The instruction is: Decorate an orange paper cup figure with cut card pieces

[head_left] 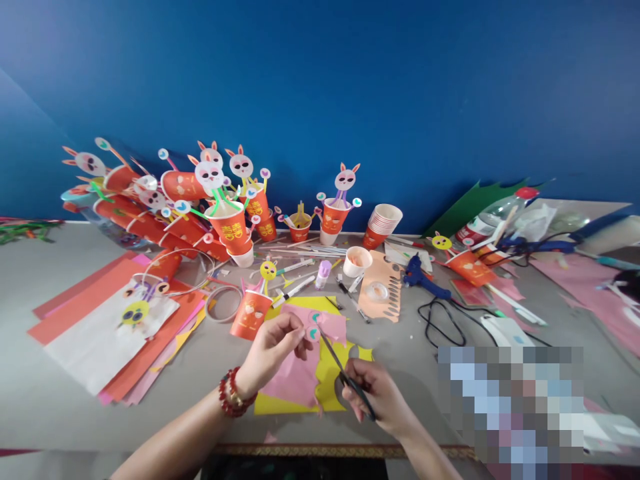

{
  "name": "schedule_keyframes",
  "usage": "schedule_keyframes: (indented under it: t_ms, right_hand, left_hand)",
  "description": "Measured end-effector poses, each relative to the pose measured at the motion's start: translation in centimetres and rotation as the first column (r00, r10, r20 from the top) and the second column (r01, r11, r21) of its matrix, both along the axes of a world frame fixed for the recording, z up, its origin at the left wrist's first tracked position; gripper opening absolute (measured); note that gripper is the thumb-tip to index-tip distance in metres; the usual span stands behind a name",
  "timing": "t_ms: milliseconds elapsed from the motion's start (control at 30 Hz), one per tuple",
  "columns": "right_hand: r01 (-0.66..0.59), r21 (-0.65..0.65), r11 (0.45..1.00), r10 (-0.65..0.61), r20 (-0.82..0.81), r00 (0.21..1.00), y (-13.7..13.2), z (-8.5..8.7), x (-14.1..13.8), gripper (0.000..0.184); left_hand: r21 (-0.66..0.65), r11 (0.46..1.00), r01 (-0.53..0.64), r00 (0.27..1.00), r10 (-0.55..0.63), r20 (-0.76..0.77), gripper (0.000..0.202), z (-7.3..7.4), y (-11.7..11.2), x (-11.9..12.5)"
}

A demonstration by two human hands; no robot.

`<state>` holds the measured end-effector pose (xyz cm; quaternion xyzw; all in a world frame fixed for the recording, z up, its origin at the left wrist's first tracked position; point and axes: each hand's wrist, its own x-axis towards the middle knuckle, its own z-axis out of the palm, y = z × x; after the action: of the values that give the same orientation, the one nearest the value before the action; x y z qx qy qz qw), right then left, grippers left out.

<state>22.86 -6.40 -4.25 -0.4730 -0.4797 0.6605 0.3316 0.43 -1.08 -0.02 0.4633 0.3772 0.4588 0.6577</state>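
Cutout [313,333]: a small piece of pink paper marked in teal, located above the near middle of the table [200,417]. In the head view, the left hand [275,347] pinches it between thumb and fingers; a red beaded bracelet [231,395] is worn at that wrist. The right hand [377,393] is closed around the handles of the scissors [346,375], whose blades point away from the body and reach to the edge of the cutout. Whether the blades bite into the paper cannot be told.

Below the hands, a pink sheet [293,380] with an uneven edge lies over a yellow sheet [333,397]. Just beyond the left hand stands a red cup [249,317] topped with a yellow face [269,269]; a tape roll [223,304] lies beside it.

Further left, a white sheet [95,350] rests on orange sheets [50,330]. Behind these is a pile of red cups, several lying on their sides, some fitted with rabbit faces.

Beyond the yellow sheet are a glue stick [323,274], a white cup [357,263] and a peach sheet [387,267] with slots along one edge. To the right lie a blue glue gun [425,278] and, against the wall [320,87], a tilted bottle [500,212] with a red cap. The lower right area is pixelated.
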Motion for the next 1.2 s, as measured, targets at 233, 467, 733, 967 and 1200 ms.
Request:
schedule_keyframes:
  t_ms: [233, 467, 733, 967, 1200]
  right_hand:
    - [-0.016, 0.029, 0.999, 0.016, -0.001, 1.0, -0.1, -0.6, 0.2, 0.055]
    - [-0.011, 0.03, 0.999, 0.011, 0.009, 1.0, 0.0, -0.6, 0.3, 0.055]
    - [0.004, 0.018, 1.0, -0.004, -0.005, 1.0, -0.1, -0.6, -0.1, 0.054]
    - [0.03, 0.019, 0.999, -0.03, -0.023, 0.999, -0.3, -0.9, -0.4, 0.052]
    - [0.01, -0.013, 1.0, -0.01, -0.035, 0.999, -0.5, -0.9, -0.5, 0.051]
  left_hand:
    - [0.015, 1.0, -0.007, 1.0, 0.008, -0.019, 0.033, 0.3, 0.2, 0.0]
    - [0.05, 0.999, -0.006, 1.0, 0.007, -0.026, 0.032, 0.4, 0.2, -0.2]
    - [0.084, 0.995, -0.046, 0.998, 0.049, -0.028, 0.029, -0.3, 0.2, -0.2]
    - [0.035, 0.999, -0.016, 0.999, 0.017, -0.03, 0.031, -0.4, -0.5, 0.6]
    - [0.095, 0.995, -0.012, 0.992, 0.024, -0.123, 0.038, 0.0, -0.6, 0.6]
